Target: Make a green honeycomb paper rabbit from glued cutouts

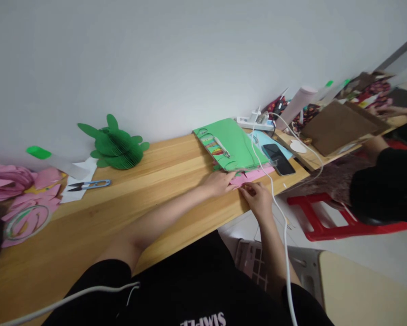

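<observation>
Near the middle of the table, a stack of green paper sheets [235, 138] lies over pink paper [262, 174], with a small clear packet [220, 147] on top. My left hand [218, 182] rests with its fingers stretched out on the pink paper's edge, beside the front of the green stack. Close to its fingertips, my right hand [260, 199] has thumb and forefinger pressed together at the front edge of the pink paper. What sits between those fingertips is too small to tell.
Thread snips [91, 184], a tape roll [26, 222], pink paper pieces [6, 181] and a green honeycomb paper shape [120, 149] stand left. A phone [278, 158], power strip [254, 123] and white cable [274, 194] lie right. Beyond, a co-worker's sleeve [386, 185] and a red stool [315, 217].
</observation>
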A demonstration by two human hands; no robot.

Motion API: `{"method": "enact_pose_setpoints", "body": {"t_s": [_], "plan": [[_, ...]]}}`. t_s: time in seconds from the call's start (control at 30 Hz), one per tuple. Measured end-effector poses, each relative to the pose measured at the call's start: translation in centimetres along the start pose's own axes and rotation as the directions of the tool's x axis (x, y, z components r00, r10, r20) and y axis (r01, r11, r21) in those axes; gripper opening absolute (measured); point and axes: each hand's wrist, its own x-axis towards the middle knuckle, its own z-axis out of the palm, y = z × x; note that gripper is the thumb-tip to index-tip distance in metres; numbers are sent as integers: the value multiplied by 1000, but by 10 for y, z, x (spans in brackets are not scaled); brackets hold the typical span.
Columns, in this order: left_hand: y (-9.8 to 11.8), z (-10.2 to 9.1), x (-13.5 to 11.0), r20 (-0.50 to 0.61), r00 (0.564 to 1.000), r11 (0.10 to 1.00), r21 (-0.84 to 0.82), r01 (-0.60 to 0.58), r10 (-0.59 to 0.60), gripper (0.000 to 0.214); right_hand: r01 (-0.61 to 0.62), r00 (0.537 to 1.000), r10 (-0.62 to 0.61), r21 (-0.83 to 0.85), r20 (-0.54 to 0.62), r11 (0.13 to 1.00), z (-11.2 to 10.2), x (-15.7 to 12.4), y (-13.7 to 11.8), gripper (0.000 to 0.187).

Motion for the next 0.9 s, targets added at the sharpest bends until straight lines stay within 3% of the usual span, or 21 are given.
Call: {"method": "enact_pose_setpoints", "body": {"t_s": [0.27, 0.47, 0.9], "plan": [[-14, 1, 4, 33, 998, 992, -117, -56, 60, 61, 172, 958, -160, -29, 236, 985, -4, 37, 3, 46], [-22, 8, 5, 2, 995, 989, -106, -101, 102, 49, 252, 920, -221, -60, 323, 966, -6, 60, 4, 52], [-28, 1, 5, 56, 986, 981, -123, -148, 155, 34, 291, 914, -252, -82, 320, 953, -7, 56, 3, 61]]}}
